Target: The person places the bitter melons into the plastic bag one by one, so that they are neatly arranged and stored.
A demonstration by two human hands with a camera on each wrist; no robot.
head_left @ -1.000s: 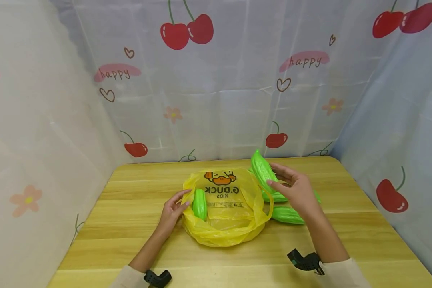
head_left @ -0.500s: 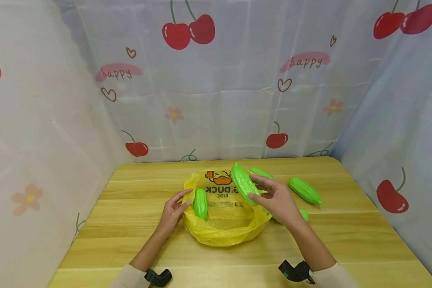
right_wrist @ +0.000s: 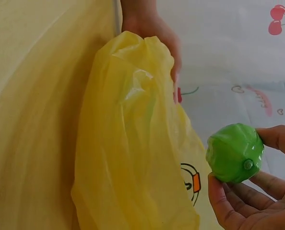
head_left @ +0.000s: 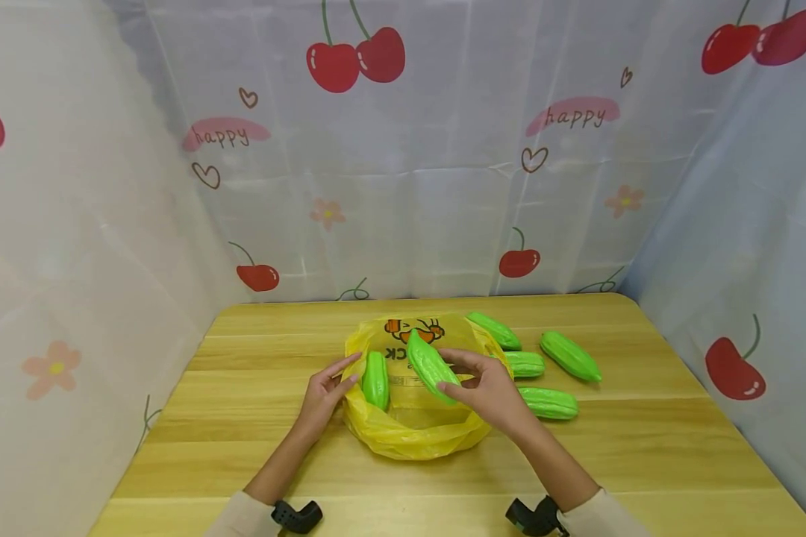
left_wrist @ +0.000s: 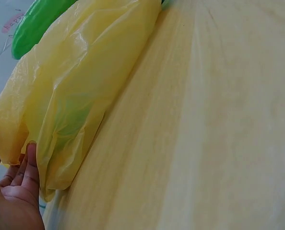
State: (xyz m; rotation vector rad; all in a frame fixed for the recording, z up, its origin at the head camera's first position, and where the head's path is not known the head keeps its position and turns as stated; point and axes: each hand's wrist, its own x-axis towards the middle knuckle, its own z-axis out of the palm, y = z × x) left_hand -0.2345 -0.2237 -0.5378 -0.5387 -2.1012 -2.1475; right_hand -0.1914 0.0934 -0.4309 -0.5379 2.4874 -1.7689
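Observation:
A yellow plastic bag [head_left: 416, 440] with a duck print lies with its mouth open on the table. My left hand [head_left: 323, 394] pinches the bag's left rim, thumb on one side and fingers on the other in the left wrist view. Inside, near that rim, rests one bright green bitter melon [head_left: 375, 381]. My right hand [head_left: 486, 388] holds another bitter melon [head_left: 430, 365] between thumb and fingertips, tilted, over the bag's mouth. From the right wrist view this held melon [right_wrist: 234, 152] shows end-on, apart from the bag's side.
Several more green bitter melons lie right of the bag: one at the back [head_left: 497, 331], one farthest right [head_left: 570, 356], one nearer the front [head_left: 548, 403]. The wooden table [head_left: 255, 350] ends against a cherry-print curtain [head_left: 403, 201].
My right hand has carried its bitter melon left and down, from beside the bag to over its mouth. The left hand stays at the rim.

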